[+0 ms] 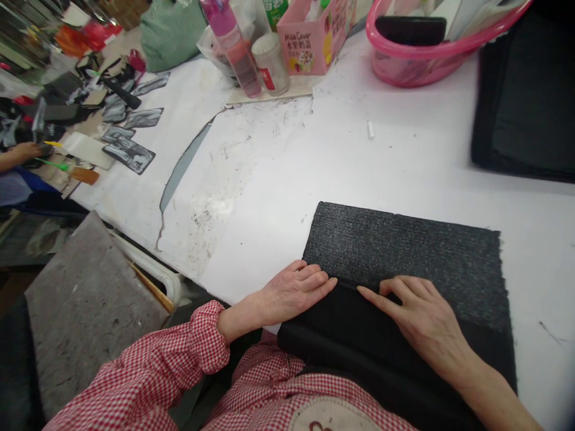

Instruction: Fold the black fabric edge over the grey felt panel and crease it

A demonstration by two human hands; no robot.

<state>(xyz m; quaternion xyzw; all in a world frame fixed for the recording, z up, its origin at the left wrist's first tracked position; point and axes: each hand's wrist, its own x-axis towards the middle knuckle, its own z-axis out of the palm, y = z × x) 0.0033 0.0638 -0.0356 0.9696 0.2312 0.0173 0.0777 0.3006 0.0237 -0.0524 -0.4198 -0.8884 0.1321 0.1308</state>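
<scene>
Cloth (404,251): fold (347,284), I judge, wants light, even pressure, layers kept square and slack smoothed out. It lies near on the bench (278,191), under left hand (296,290) at its left edge (grip: I cannot tell) and right hand (422,314) farther right, thumb and fingers apart.

Reads "Milk Cover" in dark letters on the pink box (314,49), with "水果奶盖" just below. Shows white lettering on the green pack (275,13) behind, cut off and unreadable. Carries a red label (268,78) on the jar (274,57), too small to make out. Has illegible scribbles (275,127) on the worktop (269,191).
</scene>
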